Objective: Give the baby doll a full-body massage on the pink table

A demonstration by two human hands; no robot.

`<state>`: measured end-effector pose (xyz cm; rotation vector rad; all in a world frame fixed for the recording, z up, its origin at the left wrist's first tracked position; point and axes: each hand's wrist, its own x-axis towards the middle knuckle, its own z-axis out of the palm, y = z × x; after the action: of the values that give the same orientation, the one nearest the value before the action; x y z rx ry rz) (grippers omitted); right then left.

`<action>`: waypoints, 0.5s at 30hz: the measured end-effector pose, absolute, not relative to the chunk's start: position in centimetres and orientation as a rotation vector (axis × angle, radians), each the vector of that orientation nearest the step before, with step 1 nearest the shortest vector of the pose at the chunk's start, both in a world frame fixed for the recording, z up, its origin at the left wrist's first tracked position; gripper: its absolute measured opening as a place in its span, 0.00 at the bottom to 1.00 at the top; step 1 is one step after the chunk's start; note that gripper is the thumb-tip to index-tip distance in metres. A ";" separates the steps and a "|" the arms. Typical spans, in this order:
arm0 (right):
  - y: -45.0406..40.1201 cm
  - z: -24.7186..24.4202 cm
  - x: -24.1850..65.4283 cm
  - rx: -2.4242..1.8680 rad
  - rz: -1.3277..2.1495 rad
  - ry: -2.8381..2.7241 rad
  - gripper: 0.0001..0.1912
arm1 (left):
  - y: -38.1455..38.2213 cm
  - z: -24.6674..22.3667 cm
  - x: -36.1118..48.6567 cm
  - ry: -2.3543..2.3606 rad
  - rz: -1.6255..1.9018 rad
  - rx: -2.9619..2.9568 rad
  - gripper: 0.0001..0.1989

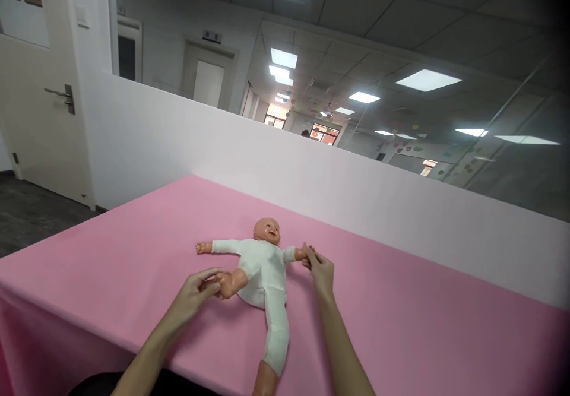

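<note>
A baby doll [262,265] with a white cloth body lies face up on the pink-covered table [378,325], its head toward the wall. My left hand [201,288] is closed around the foot of the doll's bent leg on the left side. On the right side my right hand [319,268] pinches the doll's small hand, with that arm stretched outward. The other doll arm lies out to the left, untouched. The doll's second leg extends toward me, and its foot runs out of the picture at the bottom.
Behind the table stands a white low wall [312,170] with a glass pane above it. A door [40,87] with a lever handle is at the far left. The table's front edge runs close to my lap.
</note>
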<state>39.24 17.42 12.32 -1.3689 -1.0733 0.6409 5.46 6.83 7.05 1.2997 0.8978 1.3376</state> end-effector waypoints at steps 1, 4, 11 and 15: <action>17.1 11.9 40.7 -1.383 0.652 -0.990 0.25 | 5.9 6.6 4.4 0.939 1.355 1.297 0.22; 16.2 9.7 44.6 -1.435 0.676 -0.817 0.26 | 3.7 4.3 1.7 1.039 1.382 1.260 0.23; 14.7 4.7 46.6 -1.348 0.851 -0.433 0.22 | 1.6 1.2 0.1 1.106 1.336 1.143 0.27; 15.2 7.0 44.6 -1.282 0.852 -0.497 0.20 | 2.9 3.6 1.1 1.092 1.400 1.166 0.28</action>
<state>44.62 15.15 6.96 -1.2823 -0.4968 0.8516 1.11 2.91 3.60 1.1663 1.0919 1.4000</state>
